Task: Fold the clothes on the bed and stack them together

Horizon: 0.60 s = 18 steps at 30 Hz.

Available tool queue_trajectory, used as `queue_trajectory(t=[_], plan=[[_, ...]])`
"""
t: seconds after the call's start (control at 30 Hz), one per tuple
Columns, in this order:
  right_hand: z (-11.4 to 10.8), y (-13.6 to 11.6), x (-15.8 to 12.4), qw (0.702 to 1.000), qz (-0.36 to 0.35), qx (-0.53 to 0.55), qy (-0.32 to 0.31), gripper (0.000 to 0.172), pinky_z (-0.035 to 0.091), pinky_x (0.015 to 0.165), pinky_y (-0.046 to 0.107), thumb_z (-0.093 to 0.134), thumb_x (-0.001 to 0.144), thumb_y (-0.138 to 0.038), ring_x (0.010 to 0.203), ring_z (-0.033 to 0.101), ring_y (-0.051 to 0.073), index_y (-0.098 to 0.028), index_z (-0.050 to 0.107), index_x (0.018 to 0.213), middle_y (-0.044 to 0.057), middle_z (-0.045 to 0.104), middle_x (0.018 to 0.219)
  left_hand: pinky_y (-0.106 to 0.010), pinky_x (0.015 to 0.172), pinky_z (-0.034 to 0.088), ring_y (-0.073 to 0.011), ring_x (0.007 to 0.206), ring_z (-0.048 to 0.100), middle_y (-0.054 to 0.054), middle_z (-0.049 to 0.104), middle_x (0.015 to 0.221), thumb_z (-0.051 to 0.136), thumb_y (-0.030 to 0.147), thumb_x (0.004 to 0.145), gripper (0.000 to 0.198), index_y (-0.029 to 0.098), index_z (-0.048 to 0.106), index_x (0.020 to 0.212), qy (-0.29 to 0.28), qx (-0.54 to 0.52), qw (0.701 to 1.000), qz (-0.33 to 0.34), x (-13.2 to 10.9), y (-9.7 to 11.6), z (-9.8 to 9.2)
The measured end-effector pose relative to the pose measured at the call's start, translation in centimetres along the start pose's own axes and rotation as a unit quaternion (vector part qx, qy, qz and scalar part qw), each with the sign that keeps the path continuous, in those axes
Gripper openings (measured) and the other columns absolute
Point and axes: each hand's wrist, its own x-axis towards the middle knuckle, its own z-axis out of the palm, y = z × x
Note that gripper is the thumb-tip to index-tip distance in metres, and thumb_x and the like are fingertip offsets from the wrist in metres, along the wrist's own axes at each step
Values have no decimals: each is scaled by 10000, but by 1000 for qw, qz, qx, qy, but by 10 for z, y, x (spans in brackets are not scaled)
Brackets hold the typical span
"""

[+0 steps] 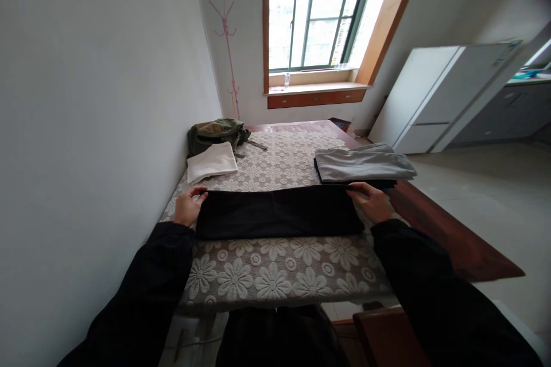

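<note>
**Black cloth held at both ends on the table**

The black cloth (278,212) lies folded into a long flat band across the near part of the table (275,281), square to the person, so both ends fall within easy reach. The left hand (188,206) pinches the far left corner, fingers closed on the fabric. The right hand (373,202) grips the far right corner likewise (thumb on top). Beyond, a folded white cloth (212,161) and a grey pile (364,164) sit apart, each kept separate. Farthest, a green bag (217,132) rests against the wall.
</note>
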Motion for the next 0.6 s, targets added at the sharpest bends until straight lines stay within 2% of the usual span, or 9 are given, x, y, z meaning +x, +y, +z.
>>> queue_trajectory(t=[0.13, 0.2, 0.3, 0.4, 0.5, 0.6], plan=[[-19, -10, -28, 998, -45, 48, 17, 327, 498, 1111, 510, 772, 803, -559, 1112, 724, 322, -284, 766, 979, 60, 806, 1114, -417, 1059, 505, -281, 1037, 721, -77, 783, 1021, 714, 399, 830, 233, 205, 760, 950, 64, -18, 995, 72, -37, 12, -21], [-26, -15, -43, 996, -63, 52, 44, 301, 485, 1132, 518, 776, 818, -539, 1134, 718, 319, -288, 778, 985, 53, 803, 1131, -400, 1055, 514, -273, 1036, 721, -68, 781, 1014, 740, 395, 813, 231, 208, 752, 948, 73, -65, 993, 72, -57, 17, -31], [-34, -18, -66, 992, -45, 78, 88, 259, 511, 1094, 526, 780, 823, -507, 1070, 733, 320, -281, 783, 950, 59, 806, 1078, -379, 1051, 529, -267, 1048, 723, -65, 780, 1012, 795, 389, 764, 263, 207, 722, 939, 63, -144, 987, 34, -85, 24, -45], [-43, -20, -87, 982, -11, 159, 103, 221, 532, 1047, 537, 792, 813, -476, 1038, 738, 335, -293, 763, 935, 65, 804, 1035, -375, 1082, 521, -260, 1071, 722, -57, 776, 1007, 840, 386, 743, 276, 216, 699, 908, 67, -195, 978, 14, -112, 30, -59], [-55, -20, -110, 960, -3, 260, 99, 172, 515, 1056, 579, 771, 808, -455, 1062, 726, 362, -322, 742, 913, 61, 788, 977, -386, 1120, 506, -253, 1061, 721, -24, 756, 926, 874, 405, 735, 276, 243, 694, 868, 85, -239, 967, 13, -140, 34, -71], [-71, -15, -131, 959, -7, 278, 55, 160, 501, 1059, 601, 755, 792, -467, 967, 714, 364, -310, 742, 822, 69, 731, 790, -401, 1119, 519, -239, 948, 722, 2, 729, 828, 903, 447, 703, 299, 270, 688, 811, 93, -255, 962, 6, -169, 33, -78]])
